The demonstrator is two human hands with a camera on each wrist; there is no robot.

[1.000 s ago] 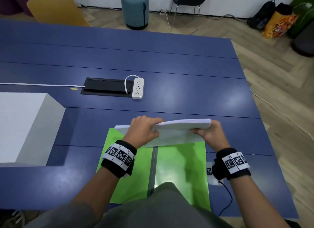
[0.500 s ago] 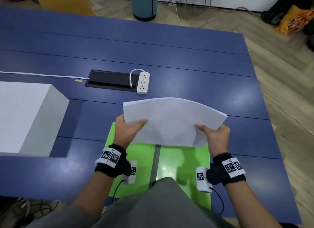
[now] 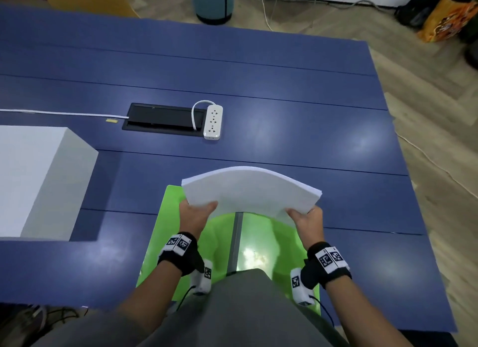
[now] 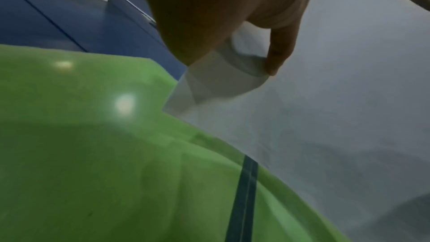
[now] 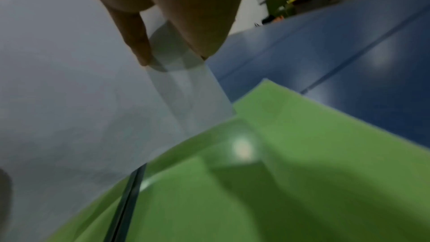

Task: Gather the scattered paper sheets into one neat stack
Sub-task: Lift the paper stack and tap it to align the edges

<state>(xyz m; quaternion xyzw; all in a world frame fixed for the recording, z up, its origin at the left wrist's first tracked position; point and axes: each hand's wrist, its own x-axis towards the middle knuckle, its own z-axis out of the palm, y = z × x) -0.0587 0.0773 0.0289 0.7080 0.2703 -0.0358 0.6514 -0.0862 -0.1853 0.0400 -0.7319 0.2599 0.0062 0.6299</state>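
A stack of white paper sheets [image 3: 249, 190] arches upward above the open green folder [image 3: 261, 243] at the near edge of the blue table [image 3: 284, 100]. My left hand [image 3: 198, 212] pinches the stack's near left corner, thumb on top. My right hand [image 3: 307, 218] pinches the near right corner. The left wrist view has the paper's underside [image 4: 325, 117] pinched by my left hand [image 4: 244, 51] above the folder [image 4: 93, 154]. From the right wrist, the same sheets [image 5: 69, 98] sit between thumb and finger of my right hand [image 5: 172, 54] over the folder [image 5: 302, 172].
A large white box [image 3: 38, 181] stands at the left of the table. A white power strip [image 3: 213, 122] lies beside a black cable hatch [image 3: 163, 120] in the middle. Beyond the far edge are a teal stool [image 3: 213, 2] and bags [image 3: 445, 18] on the wooden floor.
The stack was held edge-down on the folder, then lifted and turned flat. Now it is lower and nearer to me, bowed upward between both hands.
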